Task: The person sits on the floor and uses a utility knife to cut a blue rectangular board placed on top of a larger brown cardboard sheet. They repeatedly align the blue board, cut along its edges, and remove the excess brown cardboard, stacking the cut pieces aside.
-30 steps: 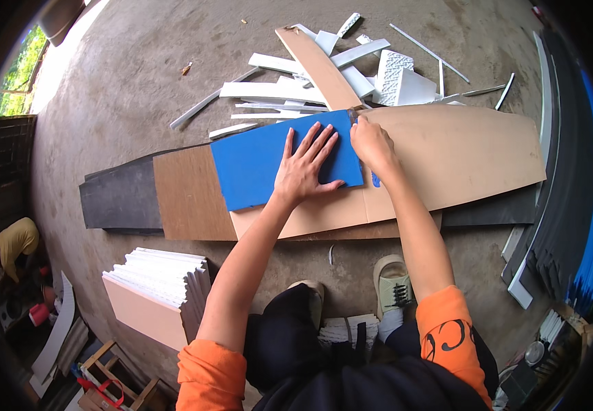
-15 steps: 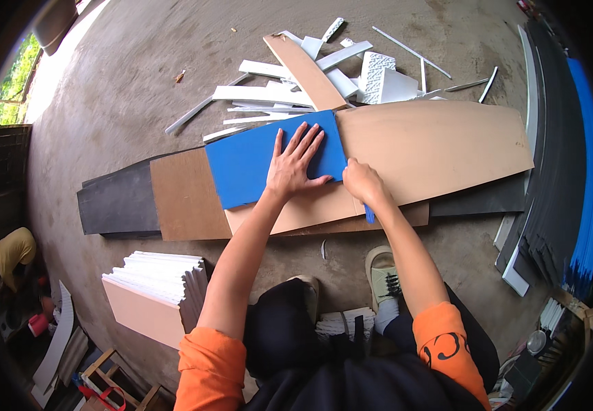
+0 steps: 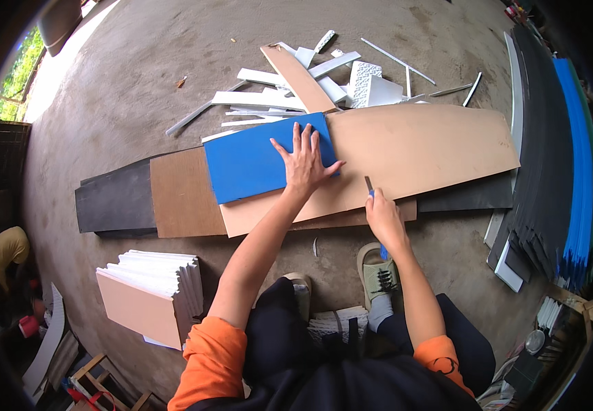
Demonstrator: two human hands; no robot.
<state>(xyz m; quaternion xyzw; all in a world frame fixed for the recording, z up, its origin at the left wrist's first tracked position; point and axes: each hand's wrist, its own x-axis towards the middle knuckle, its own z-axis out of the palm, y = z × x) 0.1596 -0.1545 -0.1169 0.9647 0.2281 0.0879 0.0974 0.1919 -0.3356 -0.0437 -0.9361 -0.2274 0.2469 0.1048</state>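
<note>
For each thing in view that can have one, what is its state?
Tan sheet, partly covered
Blue board, lying flat on the tan sheet
Left hand, spread on the blue board
Knife, blade out
Right hand, closed around the knife
Brown board, partly covered
White scraps, heaped loosely
White sheets, stacked closely
Shoes, worn

The blue board (image 3: 252,162) looks matt, the knife blade (image 3: 368,183) metallic.
</note>
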